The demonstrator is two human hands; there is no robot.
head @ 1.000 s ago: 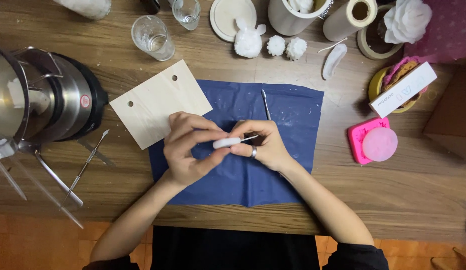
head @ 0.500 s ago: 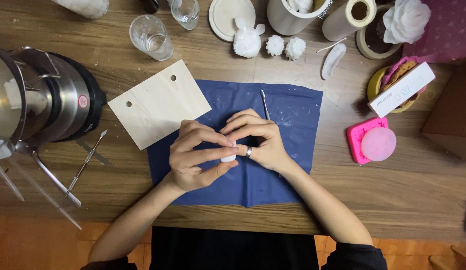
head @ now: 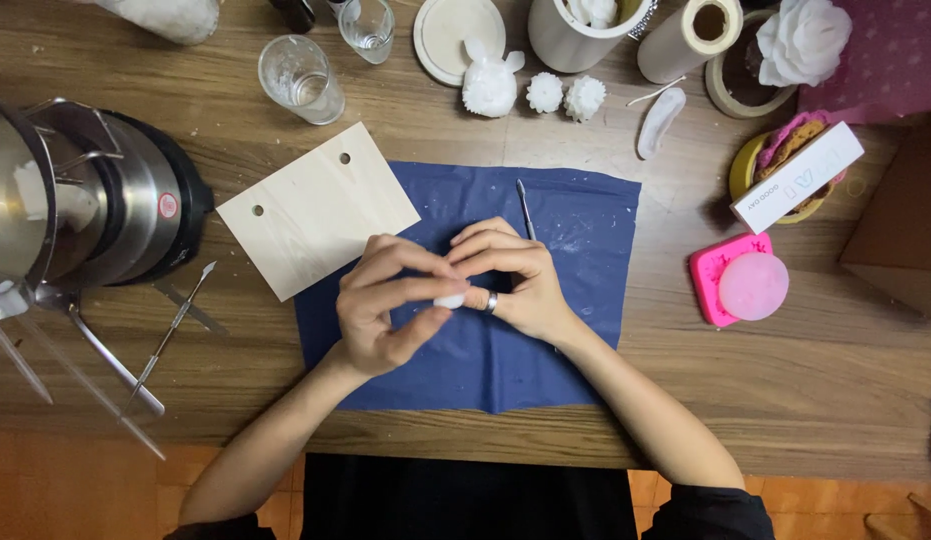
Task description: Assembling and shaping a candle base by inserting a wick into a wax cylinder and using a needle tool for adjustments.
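Both hands meet over the blue cloth [head: 575, 230] at the table's middle. My left hand [head: 385, 305] pinches a small white wax piece [head: 448, 300] between thumb and fingers. My right hand [head: 513, 280], with a ring on one finger, closes its fingertips on the same piece from the right. Most of the piece is hidden by the fingers. A thin metal tool [head: 525, 208] lies on the cloth just beyond my right hand.
A pale wooden board [head: 315, 205] overlaps the cloth's left corner. A steel pot [head: 75, 200] stands at the left, a metal spatula [head: 170, 335] beside it. Glasses [head: 300, 78], white wax figures [head: 488, 85], tape rolls [head: 690, 40] and a pink mould [head: 740, 282] ring the table.
A second ago the white piece lay sideways with a thin stem showing toward my right hand. The fingers have closed over it and the stem is hidden.
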